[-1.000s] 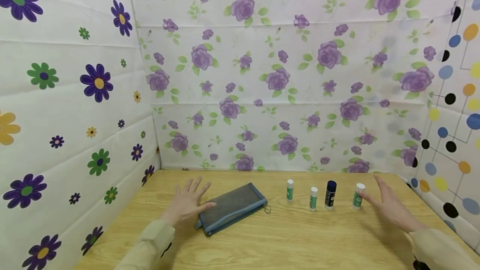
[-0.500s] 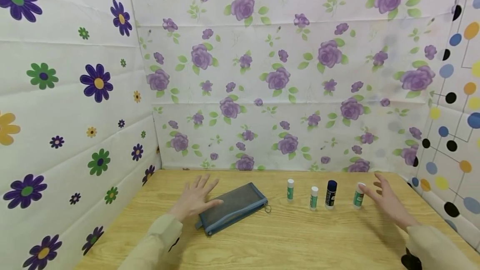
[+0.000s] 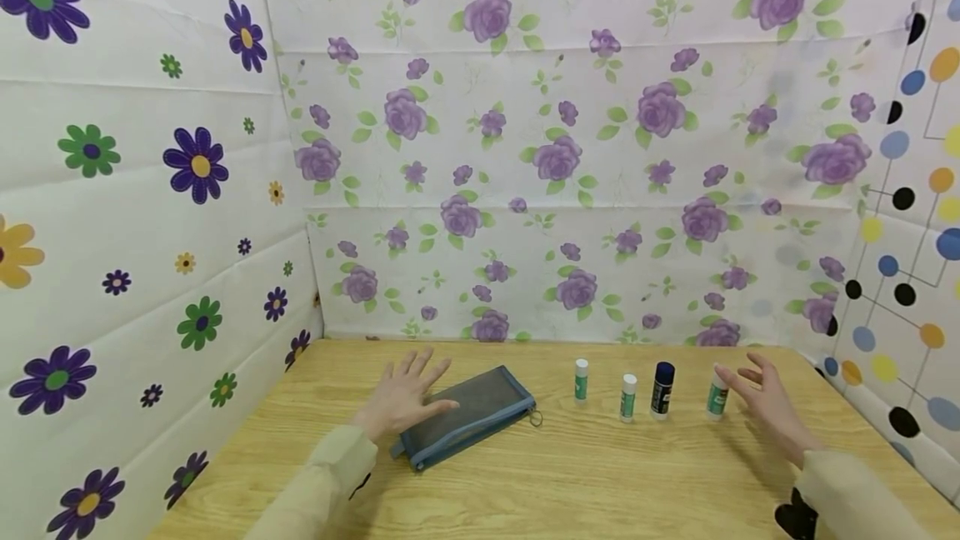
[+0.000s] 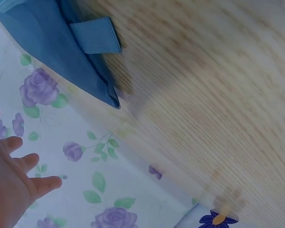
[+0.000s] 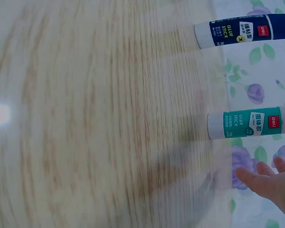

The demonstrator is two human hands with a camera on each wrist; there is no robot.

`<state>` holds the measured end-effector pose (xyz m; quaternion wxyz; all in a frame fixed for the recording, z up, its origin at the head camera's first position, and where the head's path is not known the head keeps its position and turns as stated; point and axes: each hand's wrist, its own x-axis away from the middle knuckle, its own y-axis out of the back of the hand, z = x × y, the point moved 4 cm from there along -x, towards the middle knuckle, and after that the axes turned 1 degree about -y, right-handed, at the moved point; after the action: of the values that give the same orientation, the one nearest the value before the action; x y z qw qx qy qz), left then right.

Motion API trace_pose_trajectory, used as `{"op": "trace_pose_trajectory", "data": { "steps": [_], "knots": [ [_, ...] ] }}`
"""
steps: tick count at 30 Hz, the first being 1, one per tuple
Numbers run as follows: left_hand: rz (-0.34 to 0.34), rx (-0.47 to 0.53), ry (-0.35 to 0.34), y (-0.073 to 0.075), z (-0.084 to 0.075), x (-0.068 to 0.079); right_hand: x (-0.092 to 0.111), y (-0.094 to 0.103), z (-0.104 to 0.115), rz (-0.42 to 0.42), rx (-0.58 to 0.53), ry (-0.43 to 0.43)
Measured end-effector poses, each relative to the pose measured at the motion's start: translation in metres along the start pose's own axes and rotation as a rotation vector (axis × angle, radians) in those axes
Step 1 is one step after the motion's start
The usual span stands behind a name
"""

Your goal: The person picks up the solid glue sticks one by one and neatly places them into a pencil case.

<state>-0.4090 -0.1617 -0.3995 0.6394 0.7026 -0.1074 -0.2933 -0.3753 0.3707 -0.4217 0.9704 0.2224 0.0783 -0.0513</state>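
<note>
A blue-grey mesh zip pouch point(image 3: 487, 407) lies slanted on the table. My left hand point(image 3: 405, 398), fingers spread, hovers at its left end, the thumb overlapping the mesh in the head view. To the right stand several upright glue sticks: a small green-and-white one point(image 3: 581, 382), another like it point(image 3: 627, 400), a dark blue one point(image 3: 661, 394) and a green one point(image 3: 717, 401) at far right. Beside that last one is my right hand point(image 3: 772, 407), its fingers loosely bent and a fingertip overlapping the white cap. In the right wrist view the hand's fingers show apart from the green glue stick point(image 5: 251, 122).
The wooden table point(image 3: 525, 482) ends at a flowered back cloth point(image 3: 555, 232). Patterned cloths also hang at left and right. A small metal ring point(image 3: 536, 417) hangs off the pouch's right end, and a fabric tab point(image 4: 97, 35) sticks out from its left end.
My left hand has shifted right, further over the pouch's left end. My right hand has drawn slightly left with its fingers more bent, close to the green glue stick. The pouch and glue sticks stay put.
</note>
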Motion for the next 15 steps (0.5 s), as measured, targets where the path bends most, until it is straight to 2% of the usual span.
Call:
{"op": "trace_pose_trajectory", "data": {
  "steps": [5,9,15],
  "knots": [
    [-0.005,-0.002,0.003,-0.002,-0.001,-0.001,-0.018,0.002,-0.034,-0.034,-0.094,-0.016],
    [0.006,-0.004,0.011,-0.003,-0.002,-0.002,-0.031,0.003,-0.058,-0.045,-0.126,0.002],
    [0.017,0.014,0.006,-0.005,-0.005,-0.003,-0.038,0.0,-0.071,-0.092,-0.14,0.003]
  ]
}}
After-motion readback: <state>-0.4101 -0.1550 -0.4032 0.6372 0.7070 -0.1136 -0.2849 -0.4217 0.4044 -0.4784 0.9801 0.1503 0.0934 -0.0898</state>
